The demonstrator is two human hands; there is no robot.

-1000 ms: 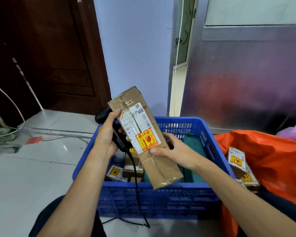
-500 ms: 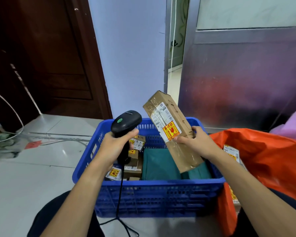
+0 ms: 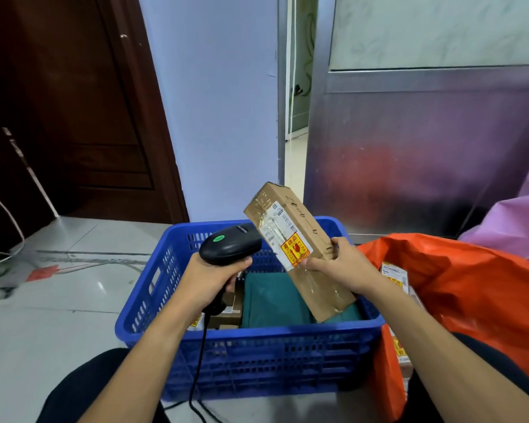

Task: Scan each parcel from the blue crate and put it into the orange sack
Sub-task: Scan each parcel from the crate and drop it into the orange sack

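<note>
Hiding crate parcels: left hand, scanner, right hand, box

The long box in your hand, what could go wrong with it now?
The right hand holds the tilted cardboard parcel alone above the blue crate; it might slip and drop, and its red and yellow sticker looks like a fragile warning. The scanner in the left hand trails a cable down the crate's front, which could snag.
</note>
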